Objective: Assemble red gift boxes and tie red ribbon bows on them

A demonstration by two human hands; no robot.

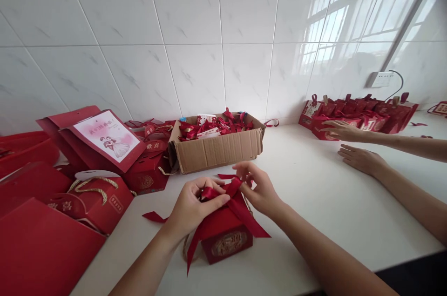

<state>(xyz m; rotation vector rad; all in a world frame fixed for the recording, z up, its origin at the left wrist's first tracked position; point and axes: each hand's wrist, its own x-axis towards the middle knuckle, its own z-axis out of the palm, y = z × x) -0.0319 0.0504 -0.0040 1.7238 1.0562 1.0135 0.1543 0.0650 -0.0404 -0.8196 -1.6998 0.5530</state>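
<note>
A small red gift box [226, 235] with a gold emblem on its front stands on the white table before me. Red ribbon [246, 214] lies over its top, its tails hanging down the front and out to the left. My left hand [199, 200] pinches a ribbon loop above the box's left side. On the right, my right hand [258, 189] has its fingers closed around the ribbon near the knot. Rope handle parts show beside the box.
A cardboard box [220, 149] of red ribbons stands behind. Red boxes and bags [101, 198] crowd the left. At the right, another person's hands [363, 158] are near a row of red gift boxes [363, 112]. The white table [296, 184] meets a tiled wall.
</note>
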